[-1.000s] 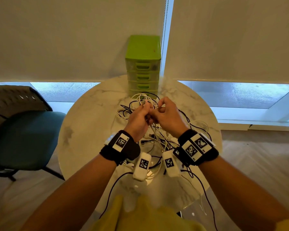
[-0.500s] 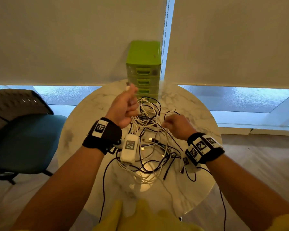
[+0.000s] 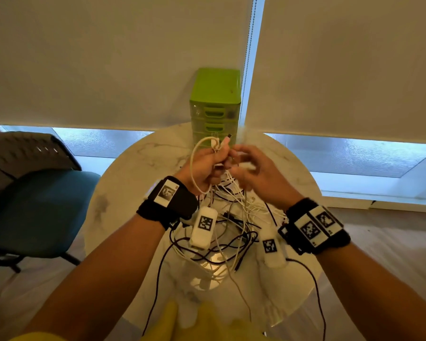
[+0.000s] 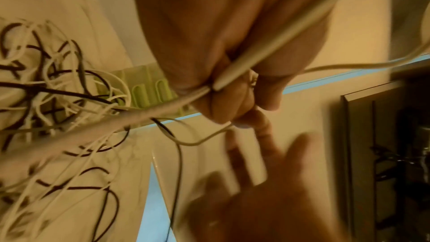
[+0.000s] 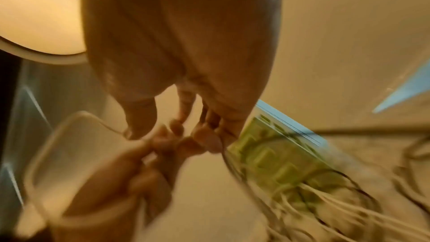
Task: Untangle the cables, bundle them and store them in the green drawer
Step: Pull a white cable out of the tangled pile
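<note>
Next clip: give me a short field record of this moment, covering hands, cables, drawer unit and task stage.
left hand: grips a white cable, looped, raised above the table
right hand: blurred, fingers at the left hand; grip unclear
cable tangle: white and dark cables mixed, on the table
green drawer unit: at the table's far edge, drawers closed
task stage: untangling; nothing stored yet

Daylight comes through the strip of window (image 3: 103,141) under my blinds; the room is dim and warm. A glare spot sits on the counter (image 3: 214,260). Both wrist views smear; my right hand (image 3: 256,173) blurs.
</note>
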Demonstrator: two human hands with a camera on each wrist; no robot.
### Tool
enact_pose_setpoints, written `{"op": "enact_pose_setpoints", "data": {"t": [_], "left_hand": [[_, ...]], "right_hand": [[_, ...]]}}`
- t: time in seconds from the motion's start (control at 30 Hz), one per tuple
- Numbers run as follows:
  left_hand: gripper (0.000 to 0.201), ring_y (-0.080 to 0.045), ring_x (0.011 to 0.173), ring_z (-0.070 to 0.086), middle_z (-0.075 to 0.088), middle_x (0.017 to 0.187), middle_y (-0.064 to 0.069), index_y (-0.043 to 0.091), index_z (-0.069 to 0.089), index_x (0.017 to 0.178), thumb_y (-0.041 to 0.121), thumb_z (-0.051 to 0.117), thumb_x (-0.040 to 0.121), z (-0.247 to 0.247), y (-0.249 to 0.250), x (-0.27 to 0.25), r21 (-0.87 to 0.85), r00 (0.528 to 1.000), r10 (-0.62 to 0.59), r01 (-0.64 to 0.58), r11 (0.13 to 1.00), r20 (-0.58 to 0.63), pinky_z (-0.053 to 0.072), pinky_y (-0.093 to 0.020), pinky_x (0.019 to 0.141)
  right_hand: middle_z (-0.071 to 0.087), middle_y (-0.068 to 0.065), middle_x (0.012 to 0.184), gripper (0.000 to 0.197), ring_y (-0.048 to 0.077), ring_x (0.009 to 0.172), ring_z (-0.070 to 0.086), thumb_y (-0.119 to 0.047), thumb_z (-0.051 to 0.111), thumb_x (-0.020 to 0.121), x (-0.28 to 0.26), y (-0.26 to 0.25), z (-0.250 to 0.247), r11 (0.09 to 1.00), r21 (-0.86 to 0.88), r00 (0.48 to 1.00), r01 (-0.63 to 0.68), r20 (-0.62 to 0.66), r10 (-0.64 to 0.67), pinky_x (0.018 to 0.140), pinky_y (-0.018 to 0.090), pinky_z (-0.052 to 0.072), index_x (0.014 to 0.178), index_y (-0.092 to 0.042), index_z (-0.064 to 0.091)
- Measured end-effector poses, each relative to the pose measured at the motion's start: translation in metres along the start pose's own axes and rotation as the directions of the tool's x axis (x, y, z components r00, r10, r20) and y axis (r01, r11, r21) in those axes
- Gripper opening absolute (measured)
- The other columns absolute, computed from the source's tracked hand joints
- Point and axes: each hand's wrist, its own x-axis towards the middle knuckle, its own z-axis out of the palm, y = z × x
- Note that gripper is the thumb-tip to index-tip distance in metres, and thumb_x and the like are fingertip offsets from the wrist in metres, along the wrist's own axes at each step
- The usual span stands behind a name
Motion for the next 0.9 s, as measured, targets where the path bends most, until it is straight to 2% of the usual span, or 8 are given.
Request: {"op": "enact_pose_setpoints", "data": {"t": [0.2, 0.33, 0.4, 0.5, 0.6, 0.7, 0.8, 0.9], "left_hand": [[0.032, 0.0, 0.037, 0.025, 0.049, 0.058, 0.007, 0.014, 0.054, 0.09, 0.033, 0.031, 0.101, -0.01, 0.034, -0.006, -0.14, 0.987, 0.139, -0.127, 0.982, 0.079, 0.013, -0.016, 0.036], [0.035, -0.002, 0.039, 0.023, 0.047, 0.06, 0.006, 0.011, 0.058, 0.093, 0.037, 0.036, 0.101, -0.017, 0.041, -0.005, 0.04, 0.993, 0.11, -0.111, 0.993, 0.032, 0.014, -0.015, 0.035], [0.037, -0.003, 0.04, 0.022, 0.046, 0.062, 0.006, 0.01, 0.061, 0.094, 0.04, 0.04, 0.1, -0.014, 0.035, -0.002, 0.114, 0.995, 0.098, -0.1, 0.988, 0.015, 0.015, -0.015, 0.035], [0.036, -0.003, 0.04, 0.023, 0.045, 0.063, 0.005, 0.011, 0.062, 0.095, 0.042, 0.044, 0.096, -0.005, 0.031, -0.001, 0.112, 0.993, 0.085, -0.093, 0.989, 0.077, 0.016, -0.015, 0.034], [0.035, -0.002, 0.04, 0.023, 0.045, 0.061, 0.006, 0.012, 0.061, 0.096, 0.043, 0.046, 0.09, -0.002, 0.035, -0.002, 0.036, 0.984, 0.097, -0.103, 0.994, 0.15, 0.016, -0.015, 0.035], [0.021, -0.003, 0.043, 0.022, 0.043, 0.059, 0.007, 0.016, 0.06, 0.111, 0.024, 0.047, 0.097, -0.007, 0.029, 0.001, 0.025, 0.984, 0.149, -0.153, 0.988, 0.099, 0.016, -0.015, 0.037], [0.023, -0.004, 0.044, 0.024, 0.039, 0.054, 0.01, 0.015, 0.059, 0.117, 0.011, 0.05, 0.096, -0.01, 0.012, 0.004, 0.138, 0.99, 0.139, -0.141, 0.98, 0.021, 0.018, -0.017, 0.039], [0.014, -0.003, 0.044, 0.027, 0.043, 0.055, 0.008, 0.02, 0.059, 0.088, 0.02, 0.05, 0.098, -0.004, -0.002, 0.008, 0.23, 0.997, 0.075, -0.08, 0.97, 0.029, 0.019, -0.018, 0.04]], "right_hand": [[0.06, -0.007, 0.073, 0.004, 0.007, 0.063, 0.056, -0.024, 0.06, 0.093, -0.006, 0.076, 0.0, 0.881, -0.447, 0.956, -0.157, 0.157, 0.25, 0.069, 0.033, 0.049, 0.09, -0.022, 0.063], [0.059, 0.002, 0.065, 0.015, 0.008, 0.052, 0.056, -0.018, 0.064, 0.09, -0.008, 0.042, 0.001, 0.966, -0.216, 0.989, -0.141, -0.071, 0.128, 0.053, 0.018, 0.045, 0.084, -0.007, 0.057], [0.061, 0.002, 0.065, 0.009, 0.013, 0.053, 0.059, -0.014, 0.063, 0.09, -0.005, 0.012, 0.004, 0.994, -0.102, 0.998, -0.051, -0.044, 0.047, 0.048, 0.018, 0.044, 0.095, -0.011, 0.057], [0.06, 0.007, 0.072, 0.033, 0.019, 0.055, 0.059, -0.013, 0.059, 0.093, 0.005, -0.007, 0.013, 1.0, -0.003, 0.999, -0.031, -0.045, 0.03, 0.046, 0.02, 0.045, 0.122, -0.025, 0.049], [0.056, -0.002, 0.068, 0.009, 0.006, 0.05, 0.052, -0.02, 0.053, 0.097, 0.018, 0.004, 0.017, 0.975, -0.222, 0.999, 0.006, -0.03, -0.013, 0.052, 0.026, 0.045, 0.098, -0.021, 0.062], [0.048, -0.009, 0.056, 0.028, 0.0, 0.044, 0.045, -0.022, 0.053, 0.098, 0.026, 0.013, 0.01, 0.96, -0.27, 0.998, -0.067, -0.038, 0.059, 0.054, 0.023, 0.035, 0.072, -0.027, 0.062], [0.048, -0.014, 0.051, 0.023, 0.0, 0.047, 0.042, -0.02, 0.052, 0.098, 0.026, -0.009, 0.0, 0.963, -0.267, 0.998, 0.029, -0.051, -0.044, 0.053, 0.018, 0.034, 0.089, -0.013, 0.072], [0.057, -0.021, 0.054, 0.02, -0.009, 0.054, 0.053, -0.009, 0.052, 0.096, 0.027, -0.029, -0.01, 0.962, -0.245, 0.992, 0.122, -0.007, -0.128, 0.056, 0.008, 0.038, 0.099, -0.004, 0.072]]}}
